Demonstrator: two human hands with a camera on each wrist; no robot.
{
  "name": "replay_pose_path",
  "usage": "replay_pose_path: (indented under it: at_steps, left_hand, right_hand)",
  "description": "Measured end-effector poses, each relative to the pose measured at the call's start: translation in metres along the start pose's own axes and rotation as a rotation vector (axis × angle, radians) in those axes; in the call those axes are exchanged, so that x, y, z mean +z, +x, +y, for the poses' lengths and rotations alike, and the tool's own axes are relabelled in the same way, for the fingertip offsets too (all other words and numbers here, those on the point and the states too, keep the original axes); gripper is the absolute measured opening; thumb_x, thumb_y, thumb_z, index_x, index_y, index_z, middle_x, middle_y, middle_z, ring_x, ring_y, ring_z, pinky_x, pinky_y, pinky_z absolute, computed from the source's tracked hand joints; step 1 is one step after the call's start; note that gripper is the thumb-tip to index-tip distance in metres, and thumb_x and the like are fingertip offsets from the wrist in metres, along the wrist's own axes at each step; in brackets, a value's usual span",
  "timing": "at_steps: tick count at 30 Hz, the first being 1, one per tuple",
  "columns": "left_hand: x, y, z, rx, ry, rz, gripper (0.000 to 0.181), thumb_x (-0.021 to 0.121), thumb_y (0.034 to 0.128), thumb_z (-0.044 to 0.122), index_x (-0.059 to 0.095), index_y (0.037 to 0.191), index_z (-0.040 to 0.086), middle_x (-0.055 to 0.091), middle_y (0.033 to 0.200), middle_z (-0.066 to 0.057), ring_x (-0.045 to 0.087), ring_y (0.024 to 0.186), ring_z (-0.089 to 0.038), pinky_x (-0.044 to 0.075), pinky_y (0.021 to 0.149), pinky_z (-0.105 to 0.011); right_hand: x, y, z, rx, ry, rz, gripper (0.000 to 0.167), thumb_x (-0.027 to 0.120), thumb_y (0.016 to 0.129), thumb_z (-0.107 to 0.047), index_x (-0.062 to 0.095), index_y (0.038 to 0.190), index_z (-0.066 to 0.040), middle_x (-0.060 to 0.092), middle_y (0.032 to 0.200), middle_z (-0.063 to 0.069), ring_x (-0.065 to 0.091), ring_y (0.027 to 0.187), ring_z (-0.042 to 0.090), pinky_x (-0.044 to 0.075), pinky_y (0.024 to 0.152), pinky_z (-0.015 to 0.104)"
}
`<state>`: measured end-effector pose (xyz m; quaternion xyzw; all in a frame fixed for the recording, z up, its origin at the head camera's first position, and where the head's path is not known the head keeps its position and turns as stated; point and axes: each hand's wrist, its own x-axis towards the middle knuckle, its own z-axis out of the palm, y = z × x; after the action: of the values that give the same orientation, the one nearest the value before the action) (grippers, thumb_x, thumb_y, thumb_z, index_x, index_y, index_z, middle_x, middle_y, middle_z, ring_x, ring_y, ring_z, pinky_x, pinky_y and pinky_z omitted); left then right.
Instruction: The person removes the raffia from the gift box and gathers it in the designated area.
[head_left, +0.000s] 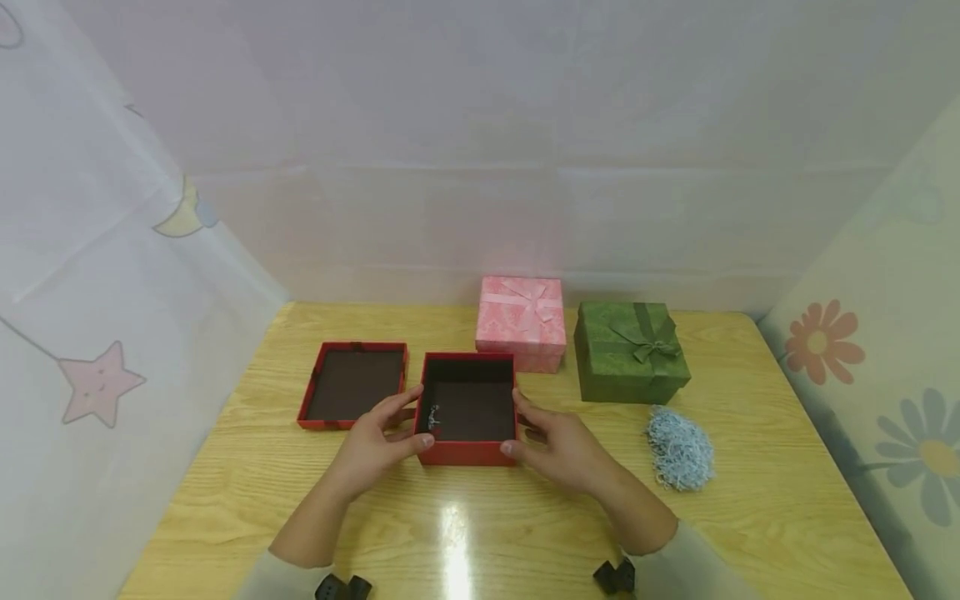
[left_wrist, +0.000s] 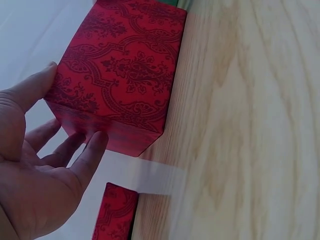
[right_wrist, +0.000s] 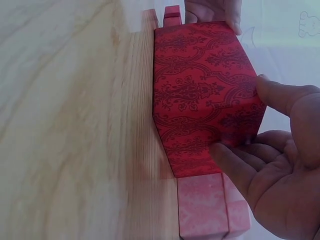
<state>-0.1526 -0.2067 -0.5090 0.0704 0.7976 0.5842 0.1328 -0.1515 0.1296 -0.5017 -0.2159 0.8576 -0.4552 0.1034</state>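
Note:
A red patterned gift box (head_left: 467, 454) stands lidless on the table, its dark inside facing up. A few pale shreds (head_left: 433, 417) lie in its left part. My left hand (head_left: 375, 446) grips the left side, thumb at the front rim and fingers along the side wall. On the opposite side my right hand (head_left: 558, 446) holds the box the same way. In the left wrist view, the box's dark floral front (left_wrist: 130, 70) shows beside the thumb. The right wrist view also shows the box (right_wrist: 200, 95) between both hands.
The red lid (head_left: 356, 385) lies inside-up on the left. Behind the open box sits a pink gift box (head_left: 521, 321) with a bow. A green gift box (head_left: 630, 350) stands to its right, with a light-blue bundle of paper shreds (head_left: 680, 448) in front of it.

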Motion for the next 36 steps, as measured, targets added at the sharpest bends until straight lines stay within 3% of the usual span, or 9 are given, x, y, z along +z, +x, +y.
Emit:
replay_pose_path:
  at_steps: [5, 12, 20, 27, 36]
  left_hand:
    - [-0.011, -0.001, 0.0, -0.011, 0.076, 0.029, 0.076, 0.086, 0.0853, 0.043, 0.049, 0.151, 0.045, 0.046, 0.157, -0.005, 0.054, 0.134, -0.035, 0.055, 0.099, -0.044]
    - [-0.025, 0.001, 0.001, -0.004, 0.065, 0.015, 0.076, 0.085, 0.087, 0.04, 0.048, 0.152, 0.044, 0.027, 0.168, -0.006, 0.054, 0.133, -0.047, 0.06, 0.09, -0.042]
    - [-0.037, 0.003, 0.001, -0.011, 0.104, 0.043, 0.076, 0.085, 0.0876, 0.041, 0.046, 0.153, 0.043, 0.031, 0.167, -0.008, 0.054, 0.135, -0.043, 0.059, 0.095, -0.043]
    - [-0.049, 0.004, 0.0, -0.02, 0.155, 0.065, 0.078, 0.084, 0.0871, 0.044, 0.045, 0.155, 0.042, 0.035, 0.165, -0.009, 0.053, 0.137, -0.042, 0.058, 0.095, -0.044]
    - [-0.065, -0.001, 0.001, -0.036, 0.204, 0.084, 0.08, 0.083, 0.0877, 0.046, 0.043, 0.157, 0.04, 0.037, 0.164, -0.011, 0.054, 0.136, -0.038, 0.056, 0.097, -0.045]
  right_hand:
    - [0.004, 0.01, -0.002, -0.017, -0.024, -0.01, 0.082, 0.071, 0.097, -0.052, 0.032, 0.163, -0.024, 0.037, 0.162, 0.003, 0.069, 0.117, 0.026, 0.057, 0.098, 0.041]
    - [0.009, 0.028, -0.008, -0.038, -0.071, -0.019, 0.081, 0.072, 0.097, -0.048, 0.032, 0.163, -0.021, 0.039, 0.161, 0.004, 0.068, 0.118, 0.024, 0.057, 0.097, 0.041]
    - [0.013, 0.047, -0.008, -0.078, -0.062, -0.037, 0.081, 0.073, 0.097, -0.044, 0.033, 0.162, -0.017, 0.051, 0.153, 0.014, 0.069, 0.117, 0.025, 0.058, 0.096, 0.042]
    - [0.019, 0.059, -0.015, -0.063, -0.028, -0.043, 0.08, 0.073, 0.098, -0.042, 0.033, 0.162, -0.017, 0.042, 0.16, 0.005, 0.067, 0.121, 0.023, 0.057, 0.097, 0.039]
    - [0.03, 0.073, -0.027, -0.037, -0.074, -0.061, 0.082, 0.072, 0.098, -0.046, 0.03, 0.163, -0.018, 0.053, 0.152, 0.008, 0.067, 0.12, 0.022, 0.057, 0.096, 0.035]
